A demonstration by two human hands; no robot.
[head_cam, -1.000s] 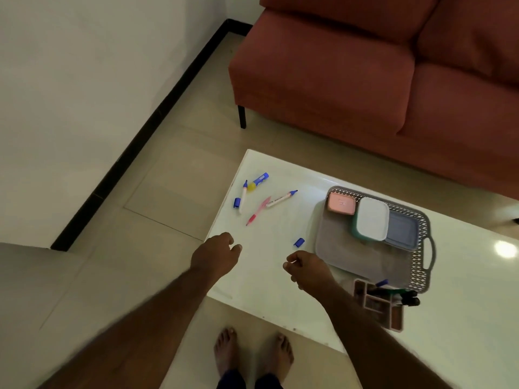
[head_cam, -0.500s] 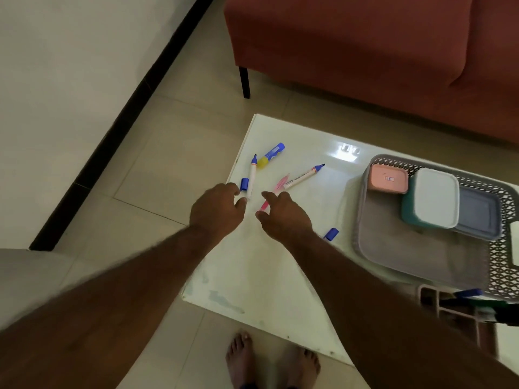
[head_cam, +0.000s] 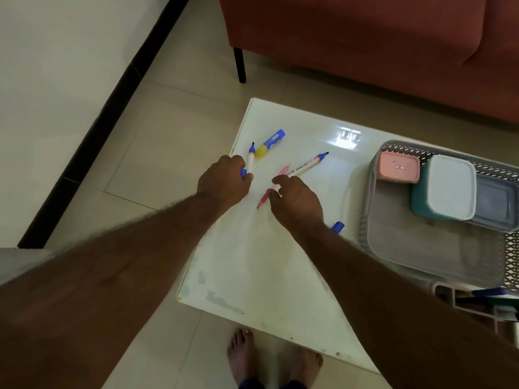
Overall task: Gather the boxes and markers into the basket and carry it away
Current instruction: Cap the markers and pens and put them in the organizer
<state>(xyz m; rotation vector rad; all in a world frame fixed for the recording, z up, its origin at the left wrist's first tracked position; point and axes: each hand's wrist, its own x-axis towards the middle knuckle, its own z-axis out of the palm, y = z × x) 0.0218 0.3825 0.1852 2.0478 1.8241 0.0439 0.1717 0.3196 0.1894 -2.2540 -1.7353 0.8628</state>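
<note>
On the white table (head_cam: 252, 270), my left hand (head_cam: 224, 181) closes its fingers on the lower end of a white marker with a blue tip (head_cam: 250, 160); a blue cap (head_cam: 243, 172) shows at the fingers. My right hand (head_cam: 297, 203) pinches a pink marker (head_cam: 283, 171) that lies on the table. Just beyond it lies a second white marker with a blue cap (head_cam: 309, 164). A blue and yellow glue stick (head_cam: 271, 142) lies near the far edge. A loose blue cap (head_cam: 338, 226) sits beside my right wrist. The grey basket (head_cam: 373, 192) at the right holds a pink box (head_cam: 398, 167), a teal box with a white lid (head_cam: 449, 186) and a grey-blue box (head_cam: 497, 203).
A red sofa (head_cam: 365, 37) stands behind the table, one black leg (head_cam: 240, 66) near the table's far corner. A pink organiser tray (head_cam: 443, 289) with pens sits at the basket's near side. My bare feet (head_cam: 272, 357) are on the tiled floor below the table's near edge.
Both hands have reached farther across the table, from open above it to the markers. The left has closed on the white marker, the right on the pink one.
</note>
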